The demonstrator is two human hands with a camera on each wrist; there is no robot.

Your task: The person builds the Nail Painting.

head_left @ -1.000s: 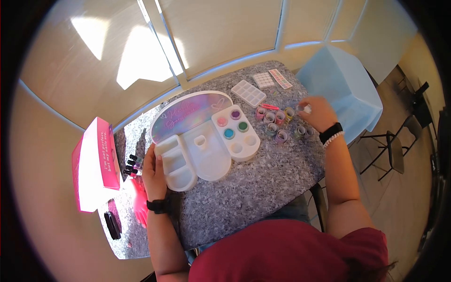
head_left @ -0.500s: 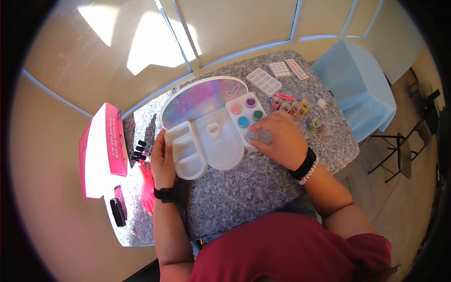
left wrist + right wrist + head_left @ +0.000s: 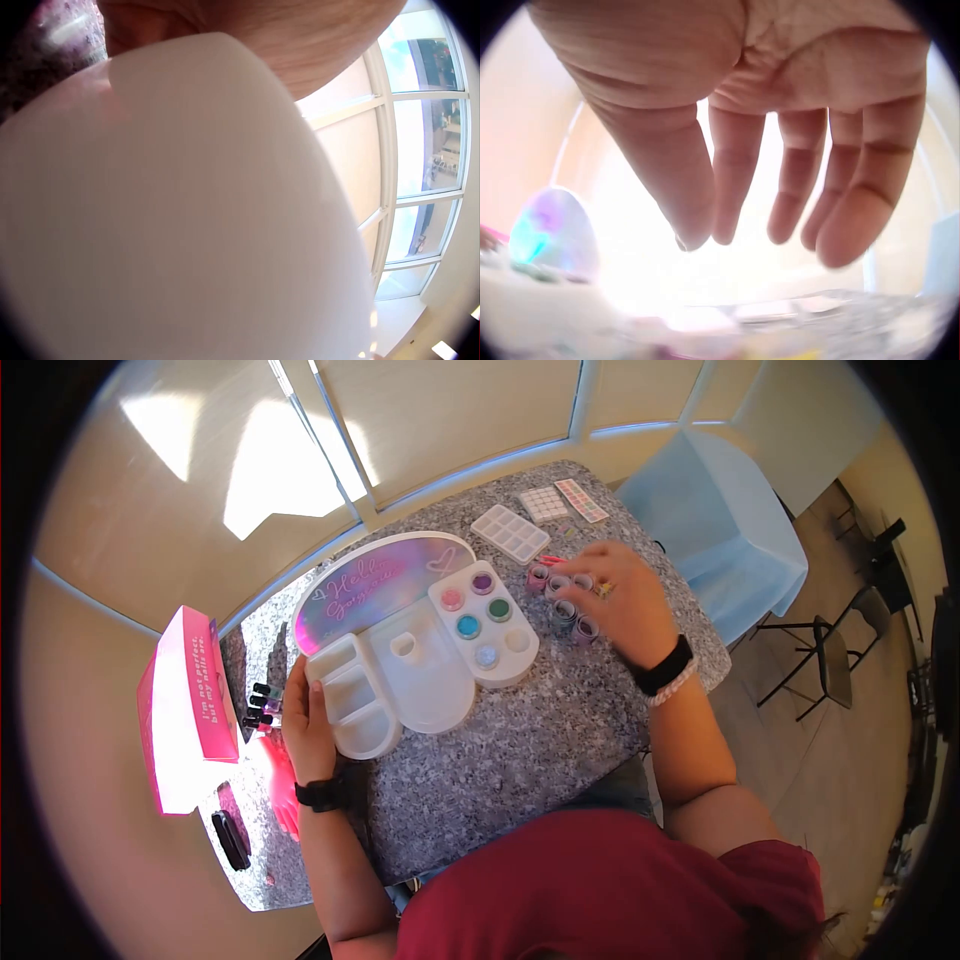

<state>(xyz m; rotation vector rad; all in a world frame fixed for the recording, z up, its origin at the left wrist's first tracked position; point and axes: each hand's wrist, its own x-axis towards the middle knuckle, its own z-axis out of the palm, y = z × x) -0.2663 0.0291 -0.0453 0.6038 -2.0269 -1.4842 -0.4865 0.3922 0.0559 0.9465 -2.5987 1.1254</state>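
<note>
A white organizer tray (image 3: 425, 675) with a shiny lettered back panel (image 3: 375, 585) lies on the granite table. My left hand (image 3: 308, 725) holds its left edge, thumb on top; in the left wrist view the white tray (image 3: 187, 202) fills most of the picture. Four colored jars and a pale glitter jar (image 3: 487, 657) sit in the round wells at the tray's right; one well is bare. My right hand (image 3: 635, 610) hovers over the group of small jars (image 3: 586, 628), partly hiding them. In the right wrist view that hand (image 3: 780, 135) hangs with relaxed, spread fingers, holding nothing.
Behind the jars lie a white compartment box (image 3: 511, 534), a gridded case (image 3: 543, 504) and a sticker card (image 3: 581, 501). At the left are nail polish bottles (image 3: 264, 705), a pink box (image 3: 200, 700), a pink glove (image 3: 277, 785) and a black object (image 3: 230, 840).
The right hand reached from the table's right to the tray, left the pale glitter jar in a lower well, and moved back over the loose jars. The left hand stays on the tray.
</note>
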